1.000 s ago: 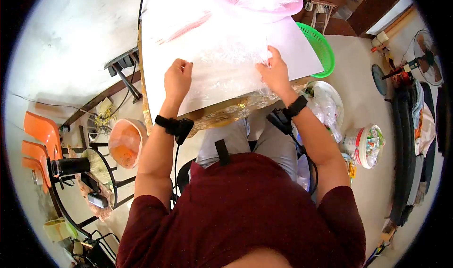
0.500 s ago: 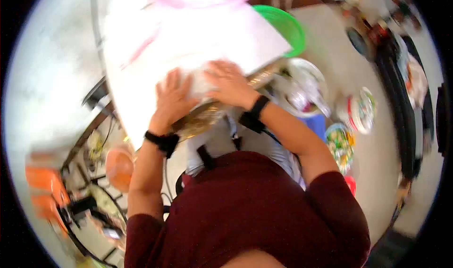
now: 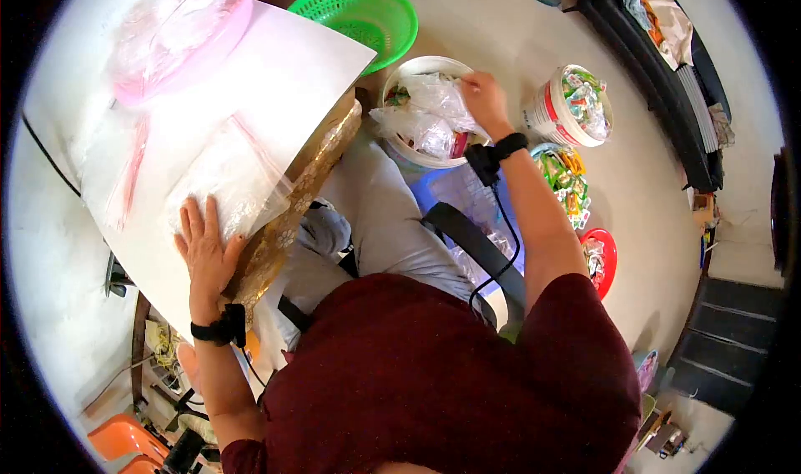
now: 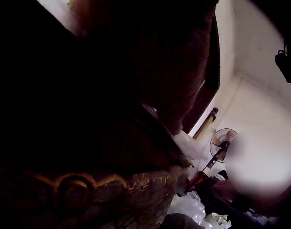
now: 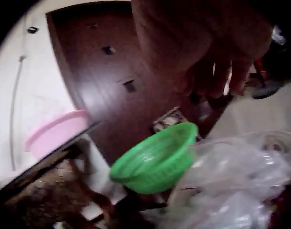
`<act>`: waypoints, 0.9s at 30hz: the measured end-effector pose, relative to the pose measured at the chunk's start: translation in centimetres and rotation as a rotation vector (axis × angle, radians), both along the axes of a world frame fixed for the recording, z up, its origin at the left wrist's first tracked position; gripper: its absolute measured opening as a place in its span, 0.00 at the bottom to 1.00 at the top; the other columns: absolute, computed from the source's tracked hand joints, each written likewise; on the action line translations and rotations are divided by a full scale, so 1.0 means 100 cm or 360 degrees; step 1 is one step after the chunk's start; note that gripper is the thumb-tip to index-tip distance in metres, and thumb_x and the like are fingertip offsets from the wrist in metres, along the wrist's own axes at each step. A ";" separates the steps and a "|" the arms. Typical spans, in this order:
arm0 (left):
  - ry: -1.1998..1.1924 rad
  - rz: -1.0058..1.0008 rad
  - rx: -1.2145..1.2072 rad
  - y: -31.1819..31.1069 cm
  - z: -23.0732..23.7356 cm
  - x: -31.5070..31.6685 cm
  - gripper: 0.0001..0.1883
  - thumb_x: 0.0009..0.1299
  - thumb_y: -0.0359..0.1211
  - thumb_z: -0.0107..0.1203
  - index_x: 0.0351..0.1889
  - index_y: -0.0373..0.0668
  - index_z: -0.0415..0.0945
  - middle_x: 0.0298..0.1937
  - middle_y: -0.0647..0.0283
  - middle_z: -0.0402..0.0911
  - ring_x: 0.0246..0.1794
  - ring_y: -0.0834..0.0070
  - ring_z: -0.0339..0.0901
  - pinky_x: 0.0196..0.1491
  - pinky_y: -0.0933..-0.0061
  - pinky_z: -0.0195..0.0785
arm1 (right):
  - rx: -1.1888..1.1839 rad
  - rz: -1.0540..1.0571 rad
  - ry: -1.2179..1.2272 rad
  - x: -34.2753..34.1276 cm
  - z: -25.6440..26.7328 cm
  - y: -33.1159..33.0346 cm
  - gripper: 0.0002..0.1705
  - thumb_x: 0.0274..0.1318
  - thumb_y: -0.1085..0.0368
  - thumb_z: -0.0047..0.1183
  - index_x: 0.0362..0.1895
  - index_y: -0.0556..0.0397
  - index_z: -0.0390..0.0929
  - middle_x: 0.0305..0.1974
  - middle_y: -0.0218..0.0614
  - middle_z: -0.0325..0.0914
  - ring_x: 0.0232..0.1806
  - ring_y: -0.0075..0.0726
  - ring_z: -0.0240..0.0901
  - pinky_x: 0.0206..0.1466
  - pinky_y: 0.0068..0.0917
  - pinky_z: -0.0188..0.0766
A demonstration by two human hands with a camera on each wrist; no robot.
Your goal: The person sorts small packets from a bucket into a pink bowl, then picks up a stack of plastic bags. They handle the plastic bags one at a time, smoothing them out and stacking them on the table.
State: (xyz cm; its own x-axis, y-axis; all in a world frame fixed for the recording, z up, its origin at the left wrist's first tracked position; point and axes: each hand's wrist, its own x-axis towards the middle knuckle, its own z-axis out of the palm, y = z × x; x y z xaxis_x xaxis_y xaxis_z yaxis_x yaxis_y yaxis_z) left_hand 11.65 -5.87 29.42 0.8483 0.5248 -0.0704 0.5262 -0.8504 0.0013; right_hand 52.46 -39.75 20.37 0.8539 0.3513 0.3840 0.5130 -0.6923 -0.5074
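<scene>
Clear plastic is the material of the thin bag (image 3: 221,169), which lies on the white-topped table (image 3: 309,73) close to its edge, with a pinkish-red strip along one side. My left hand (image 3: 207,257) is flat with the fingers spread, the fingertips touching this bag. My right hand (image 3: 486,105) is bent down at the rim of the white bucket (image 3: 453,63), just beside the bulging plastic bags (image 3: 434,98) inside; whether it pinches one, I cannot tell. I think the left palm should press only lightly, because such thin film may wrinkle or slide over the edge. For the right fingers, it seems better to take one bag by its loose corner and lift slowly, since these bags lie crowded together and could drag each other along.
</scene>
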 end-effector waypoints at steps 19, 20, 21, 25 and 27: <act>0.0012 0.0015 -0.0042 0.001 0.000 0.000 0.40 0.62 0.51 0.50 0.70 0.47 0.50 0.74 0.51 0.39 0.74 0.53 0.35 0.67 0.41 0.28 | 0.1315 -0.0408 0.1640 0.027 -0.134 -0.128 0.18 0.56 0.57 0.51 0.48 0.51 0.70 0.35 0.33 0.72 0.35 0.35 0.70 0.35 0.36 0.72; -0.0003 0.0008 -0.0039 0.001 -0.001 -0.001 0.40 0.62 0.51 0.50 0.70 0.47 0.50 0.74 0.51 0.39 0.74 0.53 0.35 0.67 0.41 0.28 | 0.0947 -0.0202 0.1515 0.035 -0.153 -0.132 0.19 0.56 0.57 0.50 0.49 0.51 0.69 0.38 0.33 0.71 0.39 0.37 0.70 0.38 0.37 0.73; -0.0014 0.0000 -0.0036 0.002 -0.002 -0.002 0.40 0.62 0.51 0.50 0.70 0.47 0.50 0.74 0.50 0.40 0.74 0.53 0.35 0.67 0.41 0.28 | 0.0939 -0.0167 0.1551 0.034 -0.151 -0.129 0.20 0.57 0.56 0.50 0.51 0.51 0.68 0.41 0.34 0.71 0.42 0.37 0.69 0.40 0.37 0.73; -0.0025 -0.0021 -0.0012 0.005 -0.006 -0.003 0.40 0.62 0.51 0.50 0.70 0.48 0.50 0.74 0.50 0.40 0.74 0.52 0.35 0.67 0.40 0.28 | 0.1620 -0.0549 0.1955 0.023 -0.136 -0.110 0.22 0.58 0.55 0.49 0.54 0.51 0.68 0.47 0.33 0.71 0.48 0.34 0.68 0.42 0.32 0.71; -0.0039 -0.0021 -0.0007 0.005 -0.007 -0.003 0.40 0.62 0.53 0.49 0.70 0.48 0.50 0.74 0.50 0.40 0.74 0.52 0.35 0.66 0.39 0.28 | 0.1572 -0.0834 0.1899 0.019 -0.125 -0.103 0.21 0.59 0.55 0.47 0.53 0.51 0.69 0.42 0.30 0.73 0.43 0.31 0.68 0.40 0.27 0.68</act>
